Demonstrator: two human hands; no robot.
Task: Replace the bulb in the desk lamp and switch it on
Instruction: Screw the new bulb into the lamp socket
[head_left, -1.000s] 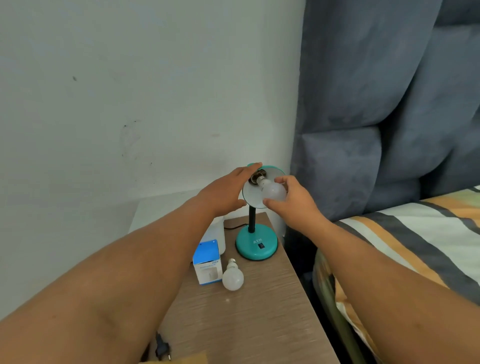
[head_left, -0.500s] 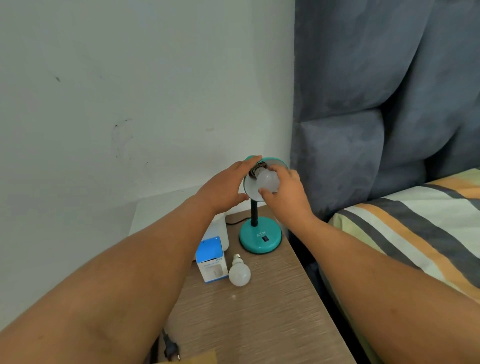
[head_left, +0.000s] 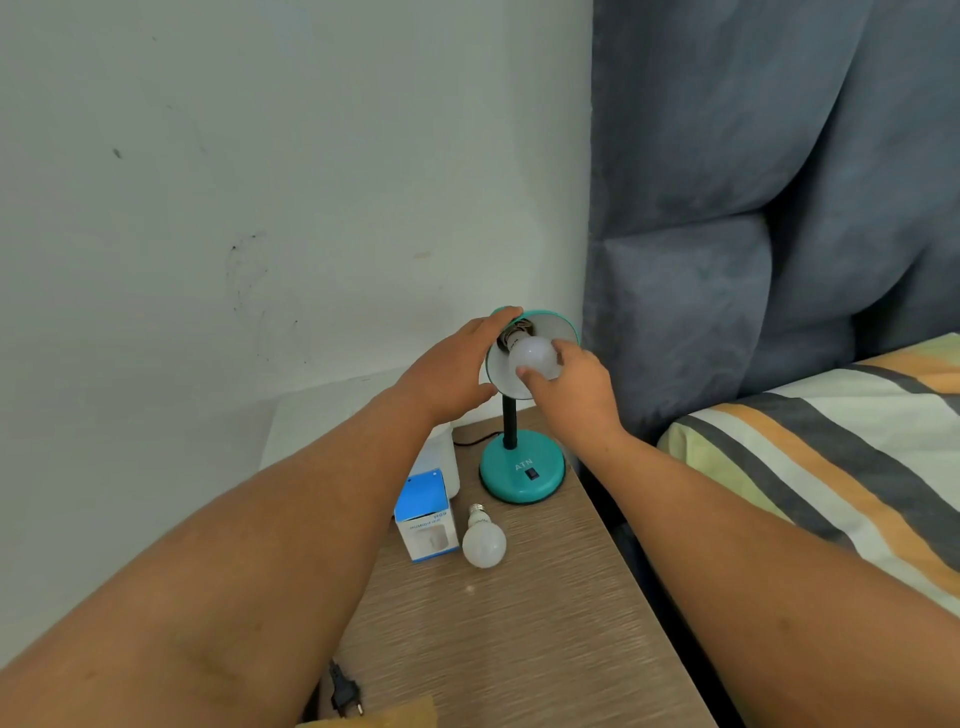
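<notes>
Our right hand (head_left: 576, 387) has its fingertips wrapped around the white bulb (head_left: 535, 356), gripping it at the socket inside the lamp shade (head_left: 558, 330); its base points into the socket, though we cannot tell how far the thread has engaged. Our left hand (head_left: 449, 371) cups the outside of the shade, fingers curled over the teal rim and thumb below, bracing it. The shade sits on a black stem above the teal lamp base (head_left: 522, 470), where a small rocker switch (head_left: 530, 474) faces us. On the wooden nightstand (head_left: 493, 634), just in front of the base, a second bulb (head_left: 483, 540) lies on its side touching a blue and white box (head_left: 426, 519). An unplugged-looking plug (head_left: 345, 693) lies near the front edge. The main risk, as we judge it, is cross-threading if the bulb goes in tilted, or the shade swivelling if the left hand slackens. Squeezing too hard could crack the bulb, and a slip could drop it onto the nightstand. If that plug belongs to the lamp, the switch will do nothing.
</notes>
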